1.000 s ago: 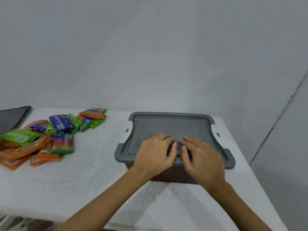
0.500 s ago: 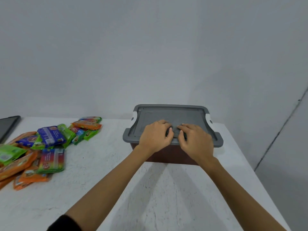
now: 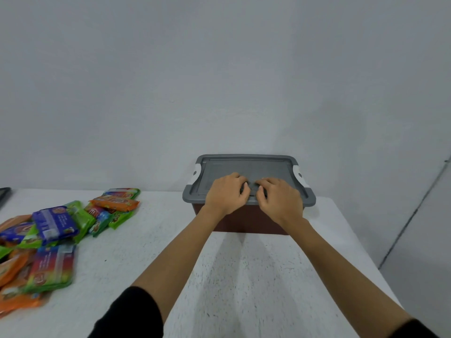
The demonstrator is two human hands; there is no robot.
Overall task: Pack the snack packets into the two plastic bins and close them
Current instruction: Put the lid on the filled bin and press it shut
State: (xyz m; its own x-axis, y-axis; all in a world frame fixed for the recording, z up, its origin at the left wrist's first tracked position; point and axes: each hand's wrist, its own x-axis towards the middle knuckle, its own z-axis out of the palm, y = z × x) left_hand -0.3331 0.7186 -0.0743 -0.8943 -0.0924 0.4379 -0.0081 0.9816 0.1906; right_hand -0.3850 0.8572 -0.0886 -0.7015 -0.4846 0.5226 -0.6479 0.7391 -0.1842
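Brown bin (image 3: 244,220) sits at the far right of the table (image 3: 219,276), near the wall, with the grey lid (image 3: 246,164) on top. Left hand (image 3: 227,195) and right hand (image 3: 280,200) lie side by side on the lid's near edge, fingers loosely bent, tips pressing, gripping nothing we can see. Snack packets (image 3: 56,225) lie heaped well apart at left, unpacked.

Our read: seating the lid on bin 1 of 2. To do it well, we would press evenly along the rim, then work outward to the 2 white latches (image 3: 196,173). Whether they are clipped, we cannot tell.
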